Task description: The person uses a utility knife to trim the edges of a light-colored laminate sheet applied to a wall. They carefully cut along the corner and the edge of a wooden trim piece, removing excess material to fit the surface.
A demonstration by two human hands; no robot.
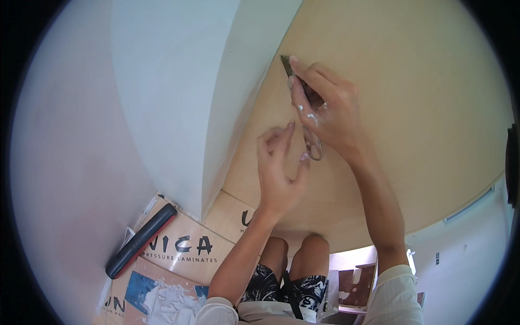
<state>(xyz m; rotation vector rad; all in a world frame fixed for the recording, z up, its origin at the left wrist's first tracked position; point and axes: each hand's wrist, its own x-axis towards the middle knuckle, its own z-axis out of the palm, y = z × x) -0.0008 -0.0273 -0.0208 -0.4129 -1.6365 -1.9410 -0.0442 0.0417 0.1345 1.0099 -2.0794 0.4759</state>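
Pale sleeves [398, 297] lie nearest. Beyond them, the right hand [329, 105] pinches a putty knife [286, 65], its blade at the far left edge of the wood-coloured panel [428, 108], where it meets the white wall [173, 81]. The left hand [280, 181] is empty, thumb and fingers spread near the knife's handle; whether they touch is unclear. White putty [170, 304] lies on a blue sheet [138, 290] at near left. Work along that edge seems under way; how much is finished cannot be told.
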